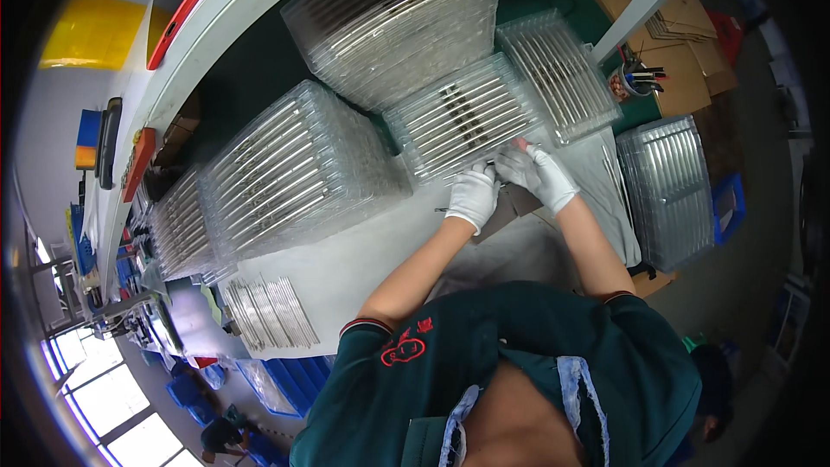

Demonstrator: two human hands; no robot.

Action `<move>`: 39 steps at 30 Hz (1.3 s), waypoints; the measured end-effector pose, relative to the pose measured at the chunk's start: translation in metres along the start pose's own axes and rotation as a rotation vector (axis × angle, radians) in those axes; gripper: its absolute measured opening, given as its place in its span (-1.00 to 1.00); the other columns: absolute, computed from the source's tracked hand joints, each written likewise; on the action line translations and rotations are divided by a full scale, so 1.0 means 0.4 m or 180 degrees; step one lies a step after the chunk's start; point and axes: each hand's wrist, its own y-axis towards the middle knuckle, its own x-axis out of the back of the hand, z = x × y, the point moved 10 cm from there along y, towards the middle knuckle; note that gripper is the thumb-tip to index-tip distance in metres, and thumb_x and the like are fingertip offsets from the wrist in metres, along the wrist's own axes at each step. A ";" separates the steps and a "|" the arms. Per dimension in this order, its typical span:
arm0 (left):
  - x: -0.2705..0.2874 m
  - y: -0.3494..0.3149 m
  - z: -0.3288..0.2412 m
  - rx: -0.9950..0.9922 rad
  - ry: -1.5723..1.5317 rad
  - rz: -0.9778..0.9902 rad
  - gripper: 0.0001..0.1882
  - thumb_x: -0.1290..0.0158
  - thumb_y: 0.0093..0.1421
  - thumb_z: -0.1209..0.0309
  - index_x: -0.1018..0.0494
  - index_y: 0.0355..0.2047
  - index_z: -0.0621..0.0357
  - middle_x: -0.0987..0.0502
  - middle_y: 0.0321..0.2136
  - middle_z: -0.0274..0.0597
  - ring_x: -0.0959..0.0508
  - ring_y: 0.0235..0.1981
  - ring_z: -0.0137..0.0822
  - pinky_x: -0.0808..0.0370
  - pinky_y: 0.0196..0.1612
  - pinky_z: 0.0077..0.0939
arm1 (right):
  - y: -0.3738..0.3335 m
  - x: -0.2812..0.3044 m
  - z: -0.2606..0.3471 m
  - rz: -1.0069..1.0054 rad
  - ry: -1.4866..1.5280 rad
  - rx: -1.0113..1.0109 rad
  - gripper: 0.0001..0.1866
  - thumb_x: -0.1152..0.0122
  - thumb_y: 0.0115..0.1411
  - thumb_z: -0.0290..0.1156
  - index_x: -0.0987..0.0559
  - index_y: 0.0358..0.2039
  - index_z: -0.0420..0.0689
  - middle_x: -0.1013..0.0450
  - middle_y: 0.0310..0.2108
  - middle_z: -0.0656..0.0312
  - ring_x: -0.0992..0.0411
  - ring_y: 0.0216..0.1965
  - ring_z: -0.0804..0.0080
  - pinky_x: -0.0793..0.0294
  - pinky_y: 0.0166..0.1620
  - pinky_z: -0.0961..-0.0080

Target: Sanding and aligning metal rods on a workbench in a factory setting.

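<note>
Both my hands wear white gloves and meet at the near edge of a clear plastic tray (424, 134) of slim silver metal rods. Dark parts run across the middle of those rods. My left hand (474, 197) is closed with its fingers curled; a small dark tip pokes out on its left side. Close beside it, my right hand (540, 175) has its fingers bent inward, with a bare fingertip showing. Whatever lies between the fingers is too small and covered to name. Under the hands lies a flat grey-brown piece (510, 212) on the pale table cover (363, 242).
Tall stacks of clear trays with rods (277, 173) stand left and behind (415, 35); another tray (562, 78) is at the right. Loose thin rods (270, 313) lie front left. A pen cup (618, 85) and stacked silver trays (667, 190) stand right.
</note>
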 end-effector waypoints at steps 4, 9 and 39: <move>0.010 -0.002 0.002 -0.0021 -0.0374 -0.0044 -0.64 0.01 0.07 0.27 -0.37 -0.15 0.19 -0.42 -0.17 0.01 -0.46 -0.21 -0.04 -0.41 -0.15 -0.23 | -0.054 -0.049 0.260 -0.0355 -0.3745 0.2720 -0.56 -0.08 0.13 -0.29 -0.39 -0.02 -0.27 -0.40 -0.10 -0.01 -0.39 -0.08 0.24 -0.30 -0.03 0.56; 0.124 -0.068 0.044 0.0229 -0.0734 -0.0911 -0.52 -0.04 0.03 0.36 -0.27 -0.02 0.21 -0.29 -0.05 0.18 -0.34 -0.05 0.08 -0.32 -0.01 -0.22 | -0.003 -0.142 0.330 -0.0670 -0.5635 0.3317 -0.54 0.00 0.11 -0.25 -0.37 -0.03 -0.25 -0.32 -0.03 -0.04 -0.30 -0.03 0.04 -0.28 0.03 0.36; 0.047 -0.126 0.286 0.2347 -0.1604 -0.1068 -0.06 -0.18 -0.11 0.24 0.10 0.19 0.28 -0.04 0.05 0.45 -0.19 0.05 0.24 -0.20 0.11 -0.26 | 0.084 -0.114 0.290 -0.1618 -0.7175 0.1114 -0.51 0.14 0.18 -0.04 -0.49 -0.21 -0.23 -0.42 -0.20 -0.12 -0.38 -0.11 -0.04 -0.34 -0.05 0.20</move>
